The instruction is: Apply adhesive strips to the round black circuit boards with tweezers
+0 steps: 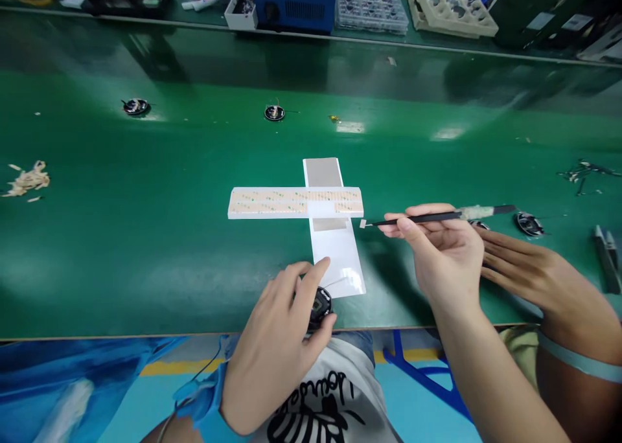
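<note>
My left hand is at the table's front edge, thumb and fingers curled round a round black part that resembles a watch case; a thin wire rises from it. My right hand grips black tweezers, whose rear end is wrapped in pale tape. At their tip sits a small white square piece. Just left of that tip lies a strip of adhesive stickers with green marks, across a white backing sheet with grey patches. My left index finger reaches over the sheet's lower part.
A co-worker's hand rests close to my right wrist. Round black parts lie farther back and one at right. Scraps are piled at left. A shelf holds a blue box and trays. Tweezers lie far right.
</note>
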The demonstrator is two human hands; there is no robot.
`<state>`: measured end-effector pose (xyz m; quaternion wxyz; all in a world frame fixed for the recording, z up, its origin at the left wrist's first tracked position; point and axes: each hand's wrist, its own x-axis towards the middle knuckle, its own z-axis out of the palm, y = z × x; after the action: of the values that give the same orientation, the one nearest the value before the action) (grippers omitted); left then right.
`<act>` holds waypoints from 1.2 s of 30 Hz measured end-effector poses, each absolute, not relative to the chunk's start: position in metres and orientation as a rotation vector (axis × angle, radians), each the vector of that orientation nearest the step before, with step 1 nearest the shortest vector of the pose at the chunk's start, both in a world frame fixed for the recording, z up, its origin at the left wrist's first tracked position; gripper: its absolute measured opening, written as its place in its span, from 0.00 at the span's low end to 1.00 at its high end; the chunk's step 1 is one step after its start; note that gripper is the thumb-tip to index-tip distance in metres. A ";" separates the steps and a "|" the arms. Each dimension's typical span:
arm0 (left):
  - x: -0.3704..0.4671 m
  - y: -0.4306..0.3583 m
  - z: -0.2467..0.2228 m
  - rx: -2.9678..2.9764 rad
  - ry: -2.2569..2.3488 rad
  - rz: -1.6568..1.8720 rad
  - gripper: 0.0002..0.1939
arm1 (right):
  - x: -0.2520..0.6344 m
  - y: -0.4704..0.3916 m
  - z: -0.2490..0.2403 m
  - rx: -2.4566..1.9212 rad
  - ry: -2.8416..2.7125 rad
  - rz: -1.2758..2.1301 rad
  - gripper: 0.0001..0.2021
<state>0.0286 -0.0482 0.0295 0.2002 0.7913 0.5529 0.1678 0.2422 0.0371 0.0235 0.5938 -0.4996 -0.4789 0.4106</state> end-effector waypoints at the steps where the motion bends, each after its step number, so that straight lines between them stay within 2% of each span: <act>1: 0.027 -0.049 0.029 2.195 1.512 0.498 0.31 | 0.241 0.032 0.022 -1.158 -1.091 0.968 0.06; 4: 0.022 -0.051 0.028 2.171 1.515 0.541 0.33 | 0.237 0.015 0.017 -1.153 -1.035 1.016 0.06; 7: 0.023 -0.053 0.024 2.136 1.595 0.578 0.30 | 0.229 -0.003 0.011 -1.170 -1.020 1.000 0.05; 13: 0.030 -0.052 0.019 2.093 1.505 0.684 0.25 | 0.200 -0.044 0.007 -1.341 -0.985 0.788 0.05; 17: 0.035 -0.049 0.019 2.174 1.506 0.688 0.12 | 0.182 -0.062 0.003 -1.315 -0.972 0.674 0.09; 19: 0.036 -0.048 0.018 2.183 1.540 0.728 0.08 | 0.176 -0.066 0.001 -1.320 -0.971 0.635 0.09; 26: 0.032 -0.045 0.015 2.051 1.452 0.931 0.07 | 0.166 -0.068 -0.005 -1.253 -1.072 0.591 0.14; 36: 0.033 -0.040 0.014 1.985 1.481 0.973 0.08 | 0.164 -0.071 -0.013 -1.270 -1.175 0.469 0.16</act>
<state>0.0329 -0.0400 0.0142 0.2380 0.7247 0.5404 0.3552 0.1639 -0.0710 -0.0125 0.6245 -0.5534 -0.5119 0.2043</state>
